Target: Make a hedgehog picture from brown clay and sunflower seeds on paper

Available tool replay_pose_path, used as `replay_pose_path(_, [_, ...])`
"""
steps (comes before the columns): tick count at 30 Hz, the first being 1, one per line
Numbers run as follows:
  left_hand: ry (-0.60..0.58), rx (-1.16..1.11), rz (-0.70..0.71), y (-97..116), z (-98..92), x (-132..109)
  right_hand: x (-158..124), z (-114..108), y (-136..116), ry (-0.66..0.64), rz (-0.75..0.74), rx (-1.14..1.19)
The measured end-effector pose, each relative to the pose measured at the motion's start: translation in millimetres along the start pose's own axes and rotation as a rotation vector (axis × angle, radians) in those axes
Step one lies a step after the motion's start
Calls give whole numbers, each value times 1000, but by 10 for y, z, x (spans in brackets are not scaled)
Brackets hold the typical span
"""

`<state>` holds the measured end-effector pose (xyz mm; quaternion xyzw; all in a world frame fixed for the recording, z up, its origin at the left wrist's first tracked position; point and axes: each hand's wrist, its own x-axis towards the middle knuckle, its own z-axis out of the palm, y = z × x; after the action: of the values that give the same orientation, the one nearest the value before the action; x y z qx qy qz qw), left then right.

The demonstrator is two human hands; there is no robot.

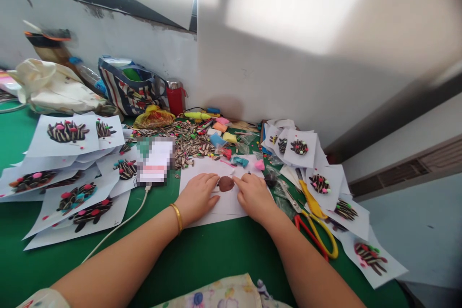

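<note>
A flattened brown oval of what looks like modelling clay (226, 184) lies on a white sheet of paper (216, 220) in front of me. My left hand (199, 196) rests on the paper at the oval's left, fingers stretched out and thumb apart, holding nothing. From the other side, my right hand (253, 195) reaches its index finger to the oval's right edge; the other fingers are bent and partly hidden, with no held thing visible. Just beyond the hands are small clay lumps in red, teal (240, 161) and pink (259, 164).
Striped sunflower seeds (191, 142) are heaped behind the paper. Sheets bearing seed-and-clay figures lie in piles at left (86, 187) and right (321, 185). Yellow-handled scissors (325, 231) and red-handled ones lie near my right forearm. A cabled phone (155, 161) sits left.
</note>
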<state>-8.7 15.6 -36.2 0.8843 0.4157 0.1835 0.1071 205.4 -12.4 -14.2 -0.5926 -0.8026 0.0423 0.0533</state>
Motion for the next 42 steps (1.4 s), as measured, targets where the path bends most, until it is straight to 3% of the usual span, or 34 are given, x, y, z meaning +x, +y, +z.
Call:
replay_pose_path(6, [-12,11,3,5,-4,1,4,-2,-7,-54,-19,-52])
replay_pose_path(15, [-1,-7,6,-4,-3,6,-13,-54,50,-24,13,-32])
replay_pose_path(26, [3,-1,13,-11,12,-3,-50,17,-75,-29,-94,-112])
replay_pose_path(42, [14,-10,13,-10,17,-2,-29,34,-155,-17,-109,-93])
